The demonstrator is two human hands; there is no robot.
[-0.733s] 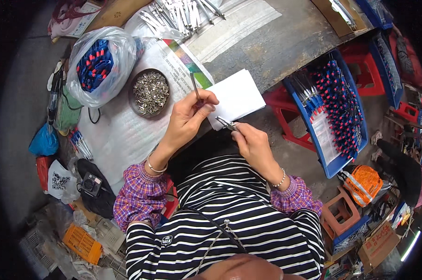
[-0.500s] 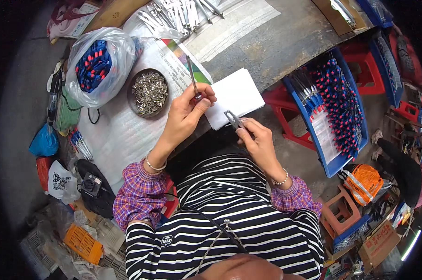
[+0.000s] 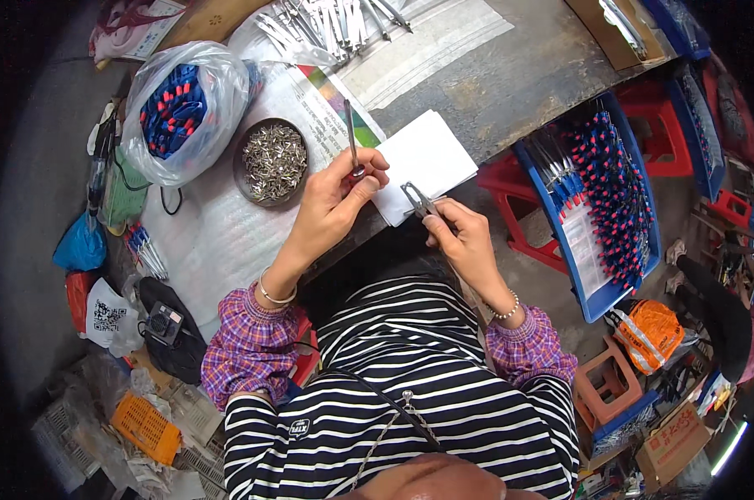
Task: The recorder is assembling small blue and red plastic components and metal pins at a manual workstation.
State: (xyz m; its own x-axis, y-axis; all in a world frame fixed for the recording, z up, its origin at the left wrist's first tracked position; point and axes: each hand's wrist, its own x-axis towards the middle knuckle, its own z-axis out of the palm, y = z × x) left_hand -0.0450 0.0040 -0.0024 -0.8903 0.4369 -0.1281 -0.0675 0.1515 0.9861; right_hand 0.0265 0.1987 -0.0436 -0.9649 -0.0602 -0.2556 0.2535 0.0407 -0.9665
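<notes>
There, at the left of the desk (image 3: pixel 510 75), lay a clear bag of blue and red pieces (image 3: pixel 181 108), with a round dish of small metal bits (image 3: pixel 274 160) just beside it. The left hand (image 3: pixel 331 208) pinched a thin metal rod (image 3: pixel 351 137) upright between fingertips. Beside it, over white paper (image 3: pixel 431 154), the right hand (image 3: pixel 464 242) was closed around small metal snips (image 3: pixel 416 198).

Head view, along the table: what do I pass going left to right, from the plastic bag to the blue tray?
Clear plastic bag of blue and red parts → round bowl of small metal pieces → left hand holding a thin metal rod → white paper sheet → right hand holding a small metal clip → blue tray of blue and red parts.
</notes>
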